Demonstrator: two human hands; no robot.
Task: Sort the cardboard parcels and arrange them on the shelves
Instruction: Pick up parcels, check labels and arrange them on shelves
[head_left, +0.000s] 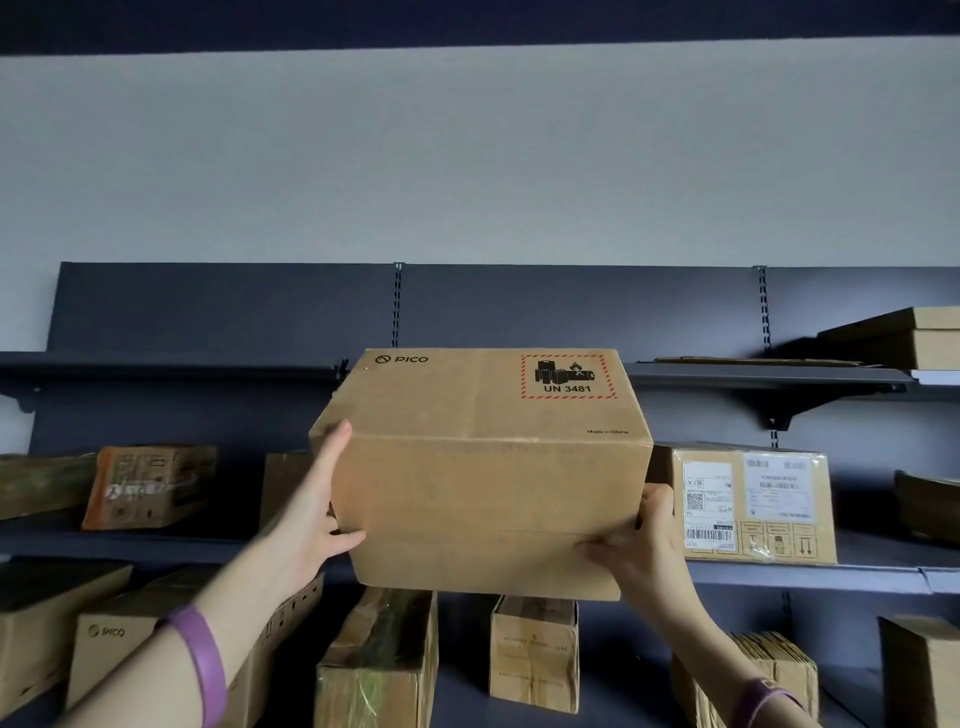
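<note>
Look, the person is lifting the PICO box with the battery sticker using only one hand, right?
Not quite. The head view shows both hands on the PICO box: the left hand holds its left side and the right hand grips its lower right corner. The battery sticker is there.

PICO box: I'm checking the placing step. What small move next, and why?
Probably lift the PICO box slightly and push it onto the top shelf: left hand and right hand hold it, its far edge level with that shelf's lip.
</note>
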